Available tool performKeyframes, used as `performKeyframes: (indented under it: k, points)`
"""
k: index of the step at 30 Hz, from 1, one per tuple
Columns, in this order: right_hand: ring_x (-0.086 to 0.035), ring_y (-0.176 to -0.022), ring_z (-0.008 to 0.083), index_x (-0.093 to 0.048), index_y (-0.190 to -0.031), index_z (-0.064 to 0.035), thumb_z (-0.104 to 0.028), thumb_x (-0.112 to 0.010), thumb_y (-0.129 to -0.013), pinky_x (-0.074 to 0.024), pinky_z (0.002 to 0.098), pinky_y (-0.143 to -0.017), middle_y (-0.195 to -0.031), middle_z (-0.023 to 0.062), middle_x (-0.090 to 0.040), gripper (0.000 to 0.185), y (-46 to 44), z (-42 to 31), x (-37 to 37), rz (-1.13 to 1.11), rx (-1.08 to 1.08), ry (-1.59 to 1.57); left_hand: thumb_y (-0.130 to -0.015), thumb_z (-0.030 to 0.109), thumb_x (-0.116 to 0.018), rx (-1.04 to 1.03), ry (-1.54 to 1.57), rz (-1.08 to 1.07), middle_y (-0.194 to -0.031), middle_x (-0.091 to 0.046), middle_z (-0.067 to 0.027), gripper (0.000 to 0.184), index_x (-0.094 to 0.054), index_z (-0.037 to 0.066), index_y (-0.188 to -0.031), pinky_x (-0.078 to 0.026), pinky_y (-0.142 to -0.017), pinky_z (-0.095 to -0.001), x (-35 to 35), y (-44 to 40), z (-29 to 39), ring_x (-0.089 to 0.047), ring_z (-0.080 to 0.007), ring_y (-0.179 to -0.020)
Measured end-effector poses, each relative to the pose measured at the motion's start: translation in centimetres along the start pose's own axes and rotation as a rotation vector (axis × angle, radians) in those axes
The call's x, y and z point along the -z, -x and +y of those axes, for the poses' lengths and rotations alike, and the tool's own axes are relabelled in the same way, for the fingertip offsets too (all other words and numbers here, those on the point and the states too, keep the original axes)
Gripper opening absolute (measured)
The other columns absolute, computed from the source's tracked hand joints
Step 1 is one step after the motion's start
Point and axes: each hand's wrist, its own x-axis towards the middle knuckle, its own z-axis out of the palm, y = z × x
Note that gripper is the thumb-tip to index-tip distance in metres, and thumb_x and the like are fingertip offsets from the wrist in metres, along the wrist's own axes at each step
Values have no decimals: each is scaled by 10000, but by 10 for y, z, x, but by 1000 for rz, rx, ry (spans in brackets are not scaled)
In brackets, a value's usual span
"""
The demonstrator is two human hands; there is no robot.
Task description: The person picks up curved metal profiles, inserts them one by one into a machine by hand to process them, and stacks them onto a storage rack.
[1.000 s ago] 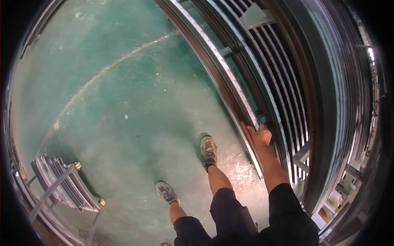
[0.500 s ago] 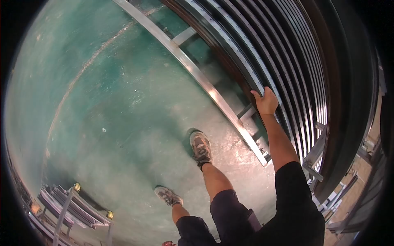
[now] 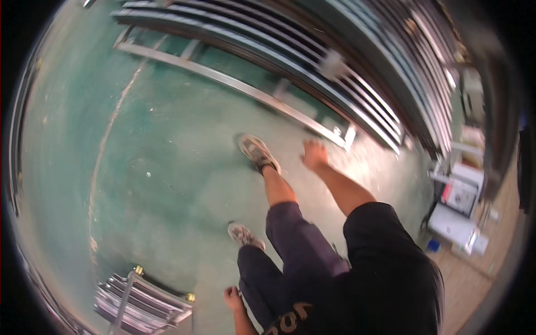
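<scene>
My right hand (image 3: 315, 154) hangs over the green floor, apart from everything. Its fingers look loosely spread, slightly blurred, with nothing visible in them. Nearest to it is the pale metal base frame (image 3: 251, 89) of a rack. Long dark and silvery metal profiles (image 3: 223, 30) lie side by side above that frame. Low beside my left leg is my left hand (image 3: 234, 299); its fingers appear curled in, and no object shows in them.
A small wheeled cart (image 3: 125, 296) with stacked metal strips stands at the lower left. More long profiles (image 3: 391, 56) fill the upper right. Boxes and white items (image 3: 455, 223) sit at the right. The green floor (image 3: 173, 184) has a worn line along it.
My right hand has let go of the long metal profiles and dropped clear of the rack. The view has turned, and my left hand now shows more fully.
</scene>
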Motion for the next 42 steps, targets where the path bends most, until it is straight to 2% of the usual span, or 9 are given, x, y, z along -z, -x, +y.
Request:
performKeyframes:
  k: [9, 11, 14, 17, 19, 20, 23, 32, 42]
  points:
    - [-712, -858, 247, -758, -986, -135, -271, -680, -838, -552, 425, -772, -929, 88, -741, 216, 740, 248, -301, -1631, -343, -354, -860, 0, -651, -455, -314, -130, -683, -624, -95, 118, -624, -4, -975, -474, -515, -309, 56, 3, 138, -568, -164, -542]
    - [-714, -790, 220, -766, -986, -183, -272, -668, -861, -546, 430, -724, -870, 40, -743, 182, 805, 261, -401, -1756, -188, -500, -837, 8, -659, -1503, -910, 120, -708, -653, -121, 201, -637, -2, -1037, -510, -566, -380, 51, -4, 157, -599, -237, -573]
    - [-728, -786, 237, -743, -976, -134, -312, -618, -904, -571, 410, -675, -919, 96, -746, 229, 776, 267, -283, -1014, -703, -1114, -786, 34, -696, -745, -1036, -234, -788, -703, -119, 215, -692, 60, -1000, -537, -688, -435, -39, 93, 211, -692, -312, -780]
    - [-720, -695, 187, -744, -1001, -68, -292, -695, -855, -583, 367, -610, -889, 79, -749, 272, 759, 285, -248, -360, -1030, -1525, -780, 14, -709, -1085, -1134, -254, -792, -707, -132, 219, -694, 39, -998, -553, -703, -401, -186, 168, 180, -701, -290, -787]
    - [-720, -694, 199, -744, -986, -81, -248, -691, -865, -570, 354, -568, -895, 76, -750, 213, 750, 313, -306, -68, -664, -838, -800, 9, -708, -1451, -1167, -372, -801, -709, -141, 234, -682, 31, -1031, -562, -718, -398, -292, 243, 121, -697, -296, -775]
    - [-720, -694, 199, -744, -986, -81, -248, -691, -865, -570, 354, -568, -895, 76, -750, 213, 767, 335, -304, -51, -700, -882, -811, 11, -711, -1748, -1112, -442, -809, -711, -142, 248, -672, 27, -1055, -565, -726, -403, -339, 247, 85, -697, -293, -765]
    - [-702, -654, 180, -735, -1011, -46, -256, -719, -854, -575, 339, -588, -845, 87, -740, 263, 812, 434, -288, -192, -989, -1688, -847, 31, -710, -939, -1099, -1010, -855, -717, -133, 294, -638, -2, -1130, -567, -665, -331, -469, 409, -46, -716, -223, -725]
    - [-649, -595, 171, -700, -954, -5, -235, -731, -874, -519, 322, -513, -757, 81, -697, 245, 849, 708, -304, 478, -1341, -2059, -860, 231, -732, -1411, -1394, -2031, -934, -716, -125, 282, -696, 48, -1072, -542, -801, -340, -662, 858, -347, -680, -247, -867]
    - [-608, -545, 216, -644, -679, -23, -177, -688, -868, -469, 431, -486, -631, 95, -623, 248, 873, 923, -410, 698, -1560, -2108, -837, 279, -743, -1781, -1543, -1635, -919, -697, -188, 275, -681, 16, -887, -527, -776, -445, -1046, 1029, -407, -665, -362, -867]
